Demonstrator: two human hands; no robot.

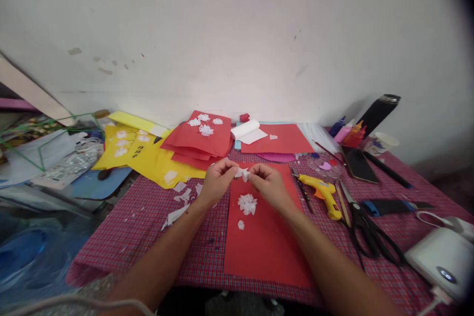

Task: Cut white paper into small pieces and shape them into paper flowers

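We see both hands at the far end of a red sheet (264,254) laid on the bench (140,237); left hand (219,180) pinched nearly closed, thumb and fingers on one side of a small white paper piece (242,174); right hand (270,182) pinched likewise on its other side; the piece is held between them, above the sheet. Nearer us on the red, a ruffled white flower (247,204), then a small white scrap (240,225); we note loose white cuttings (181,196) left of the sheet; beyond, red cards (211,143) bearing white flowers, beside a white roll (246,131); at right, a yellow glue gun (322,191) and black-handled scissors (371,237).
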